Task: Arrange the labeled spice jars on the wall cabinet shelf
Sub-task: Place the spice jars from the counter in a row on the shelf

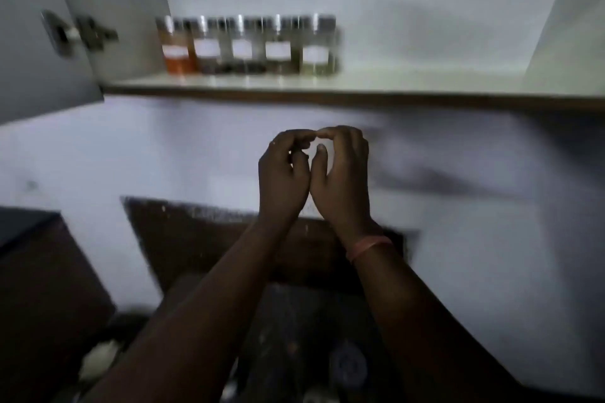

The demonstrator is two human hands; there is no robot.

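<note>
Five spice jars (247,44) stood in one tight row on the shelf (360,83) of the wall cabinet, at approx 11 o'clock from the hands, labels facing out. Orange-filled jar (176,46) sat at the 9 o'clock end of the row, near the cabinet side w/ the hinge (93,32); the greenish one (316,44) closed the 3 o'clock end. Neighbours looked to be touching, tho blur made that hard to confirm. The shelf's 3 o'clock half showed no jars.

Both hands were below the shelf edge, well apart from the jars. Left hand (283,170) and right hand (342,173) were pressed together heel to heel, fingers curled inward, fingertips meeting at 12 o'clock. Neither seemed to hold anything; the gap between them showed pale wall only. Right wrist carried an orange band (370,247). Open door (39,36) hung at 9 o'clock.

My read: row looks done or nearly so, and any further jar isn't visible.

Risks from here:
- reaching up in poor light, a knuckle could clip the greenish end jar and knock the packed row along like dominoes
- jars stand fairly near the front edge, so a nudge toward 6 o'clock could tip one off onto the dim counter (229,239) below
- swinging the door shut carelessly could jolt the orange jar beside the hinge.
</note>
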